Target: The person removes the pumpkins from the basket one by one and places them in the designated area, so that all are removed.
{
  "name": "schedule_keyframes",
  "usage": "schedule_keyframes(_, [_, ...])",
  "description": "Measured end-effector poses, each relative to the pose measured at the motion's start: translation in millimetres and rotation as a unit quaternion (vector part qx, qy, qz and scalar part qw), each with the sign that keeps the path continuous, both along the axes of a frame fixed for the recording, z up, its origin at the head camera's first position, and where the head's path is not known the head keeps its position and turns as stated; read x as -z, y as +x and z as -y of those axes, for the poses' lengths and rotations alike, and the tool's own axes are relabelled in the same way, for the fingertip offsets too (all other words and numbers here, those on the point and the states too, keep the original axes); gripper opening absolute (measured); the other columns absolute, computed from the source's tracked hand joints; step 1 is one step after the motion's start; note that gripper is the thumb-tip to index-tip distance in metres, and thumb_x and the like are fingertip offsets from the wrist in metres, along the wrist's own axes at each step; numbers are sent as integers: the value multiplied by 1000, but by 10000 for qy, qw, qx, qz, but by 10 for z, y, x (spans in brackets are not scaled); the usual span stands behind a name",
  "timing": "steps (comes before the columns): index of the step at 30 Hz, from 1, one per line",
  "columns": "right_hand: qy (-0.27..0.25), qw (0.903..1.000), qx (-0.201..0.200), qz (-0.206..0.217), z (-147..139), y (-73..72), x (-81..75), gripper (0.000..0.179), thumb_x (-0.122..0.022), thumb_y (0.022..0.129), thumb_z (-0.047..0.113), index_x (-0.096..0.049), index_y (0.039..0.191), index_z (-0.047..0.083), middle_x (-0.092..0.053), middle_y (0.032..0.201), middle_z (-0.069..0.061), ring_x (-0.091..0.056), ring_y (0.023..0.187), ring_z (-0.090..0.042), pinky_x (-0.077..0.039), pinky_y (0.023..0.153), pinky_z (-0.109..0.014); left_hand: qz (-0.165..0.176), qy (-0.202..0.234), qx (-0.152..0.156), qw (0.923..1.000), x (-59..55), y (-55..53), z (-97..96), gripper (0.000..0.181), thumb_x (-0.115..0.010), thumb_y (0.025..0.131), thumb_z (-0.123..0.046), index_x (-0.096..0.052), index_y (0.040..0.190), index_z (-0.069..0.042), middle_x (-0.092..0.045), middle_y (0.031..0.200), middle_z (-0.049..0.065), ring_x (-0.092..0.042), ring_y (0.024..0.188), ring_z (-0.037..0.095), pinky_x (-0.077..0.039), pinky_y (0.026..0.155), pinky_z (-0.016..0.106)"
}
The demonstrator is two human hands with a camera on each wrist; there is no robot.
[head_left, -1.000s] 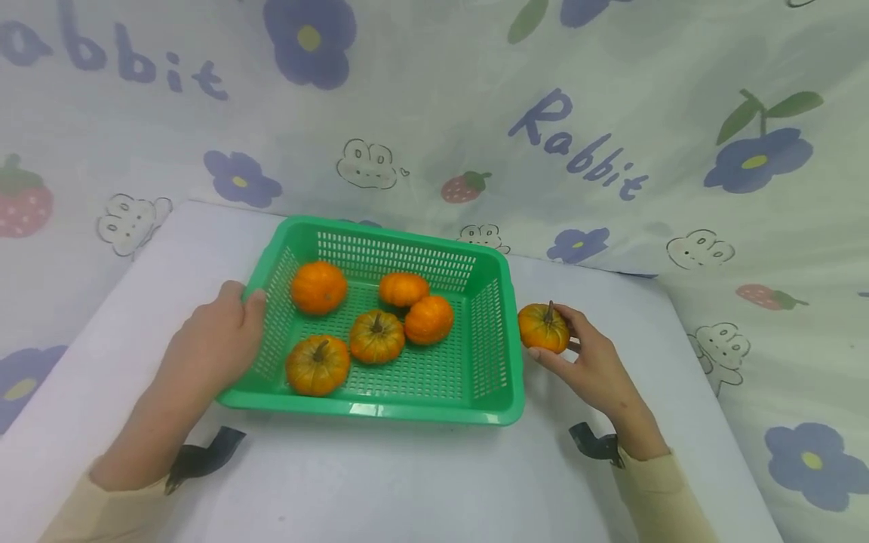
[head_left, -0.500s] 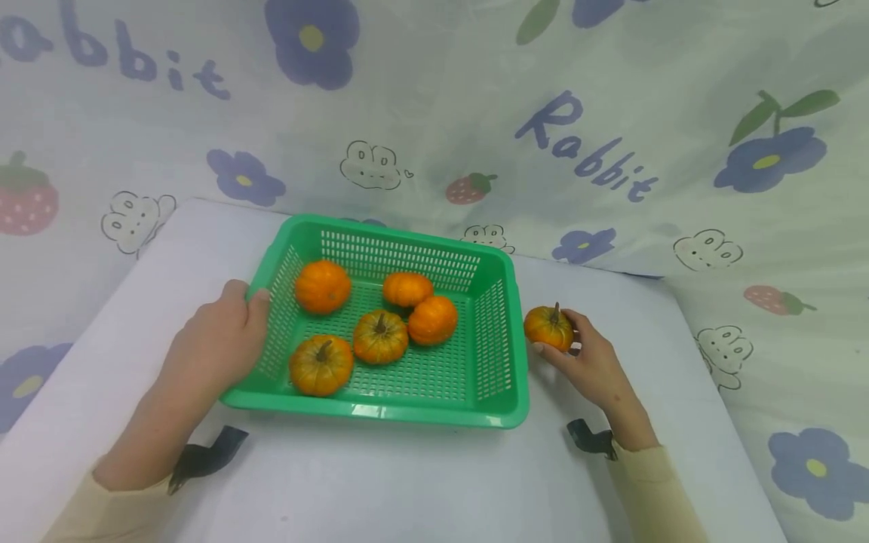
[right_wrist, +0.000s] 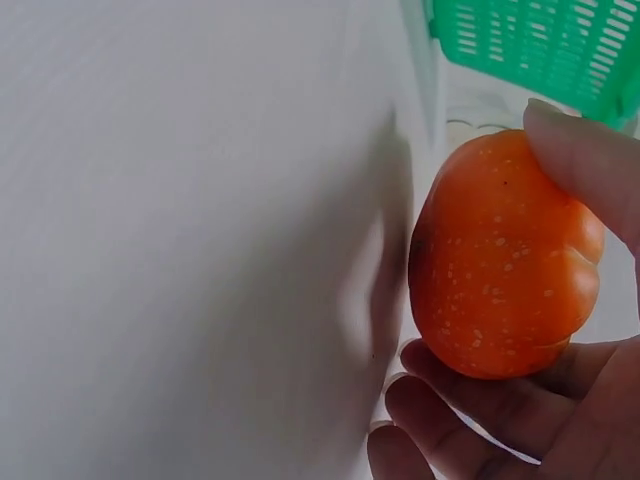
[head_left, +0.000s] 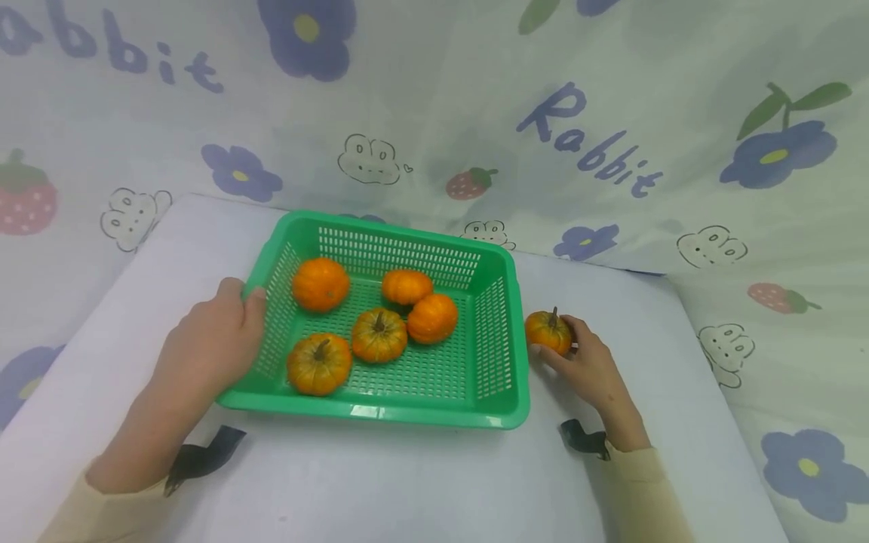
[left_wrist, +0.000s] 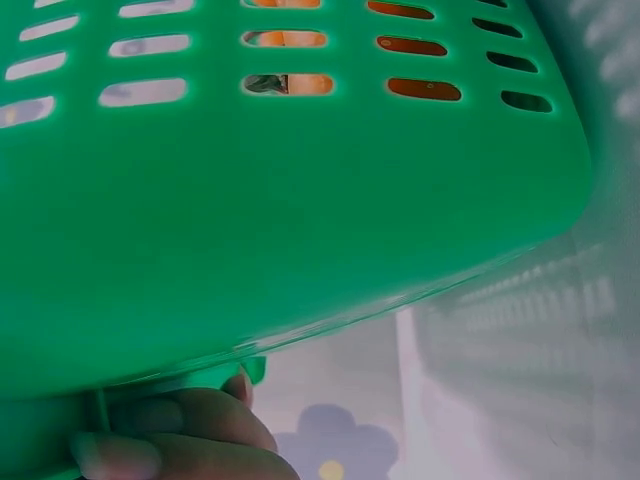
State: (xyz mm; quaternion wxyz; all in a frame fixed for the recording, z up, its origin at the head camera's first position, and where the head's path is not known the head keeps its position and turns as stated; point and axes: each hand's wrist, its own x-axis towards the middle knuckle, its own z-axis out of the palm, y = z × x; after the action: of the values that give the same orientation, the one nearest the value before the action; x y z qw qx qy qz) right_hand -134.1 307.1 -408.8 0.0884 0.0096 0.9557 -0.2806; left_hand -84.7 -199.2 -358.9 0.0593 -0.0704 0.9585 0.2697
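A green plastic basket (head_left: 428, 413) stands on the white table, its left rim gripped by my left hand (head_left: 210, 339). In the left wrist view, curled fingers (left_wrist: 205, 425) show at the rim of the basket. My right hand (head_left: 589, 366) holds a small orange-green pumpkin (head_left: 547, 332) just outside the basket's right wall, stem up. The right wrist view shows this pumpkin's orange underside between the thumb (right_wrist: 590, 165) and the fingers, very near the tabletop. Inside the basket lie several more pumpkins, among them a green-tinged one (head_left: 319, 364) at the front left and a plain orange one (head_left: 321, 285) behind it.
White tabletop (head_left: 407, 483) surrounds the basket. Behind and at the sides hangs a pale cloth (head_left: 421, 90) printed with rabbits, flowers and strawberries. A dark strap end (head_left: 207, 456) sticks out at the left wrist, and another strap end (head_left: 580, 437) at the right.
The right hand has lowered the pumpkin slightly beside the basket's right wall, and moved it a little away from that wall. The left hand keeps its hold on the rim.
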Motion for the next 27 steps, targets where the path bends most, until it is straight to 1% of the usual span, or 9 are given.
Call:
schedule_keyframes(3, [13, 10000, 4, -66, 2, 6, 15, 98, -71, 94, 62, -31, 159, -1, -44, 151, -30, -51, 127, -45, -47, 105, -60, -3, 13, 14, 10000, 6, -9, -11, 65, -20, 112, -43, -36, 136, 15, -55, 83, 23, -53, 63, 33, -42, 48, 38])
schedule_keyframes(10, [3, 9998, 98, -145, 6, 8, 91, 95, -77, 94, 47, -29, 159, -2, -42, 152, -32, -46, 133, -47, -39, 110, -64, 68, 93, 70, 9999, -1, -29, 20, 68, -22, 113, -42, -31, 144, 17, -57, 98, 32, -55, 70, 37, -44, 53, 40])
schedule_keyframes(13, [32, 9997, 90, -228, 12, 3, 107, 94, -79, 93, 42, -30, 158, -3, -43, 151, -32, -46, 133, -48, -39, 110, -65, 98, 212, 63, 9997, 11, -27, 27, 67, -21, 113, -44, -32, 142, 16, -56, 93, 28, -55, 68, 35, -43, 51, 39])
schedule_keyframes(16, [30, 9995, 127, -282, 11, -5, 106, 92, -81, 93, 39, -30, 157, -3, -44, 150, -32, -47, 132, -48, -39, 110, -65, 116, 328, 62, 9994, 39, -31, 40, 69, -20, 112, -45, -32, 144, 15, -57, 96, 28, -55, 70, 35, -44, 52, 40])
schedule_keyframes(20, [-20, 9995, 114, -310, 23, -29, 117, 93, -82, 92, 37, -29, 157, -4, -44, 150, -32, -47, 133, -47, -38, 111, -64, 169, 609, 145, 9979, 61, -43, 90, 71, -19, 112, -47, -28, 147, 14, -56, 106, 31, -57, 77, 36, -47, 57, 41])
schedule_keyframes(23, [-11, 9996, 55, -280, 27, -39, 124, 99, -82, 91, 40, -26, 159, -4, -42, 153, -31, -45, 136, -48, -36, 112, -64, 226, 826, 215, 9961, 62, -38, 114, 71, -17, 112, -47, -28, 147, 14, -57, 104, 28, -57, 74, 33, -48, 56, 39])
schedule_keyframes(27, [56, 9997, 46, -237, 6, -30, 118, 105, -83, 89, 44, -22, 162, -2, -40, 155, -31, -41, 140, -48, -34, 113, -65, 305, 993, 315, 9941, 56, -51, 113, 70, -16, 112, -47, -27, 147, 13, -57, 100, 25, -57, 71, 30, -48, 55, 38])
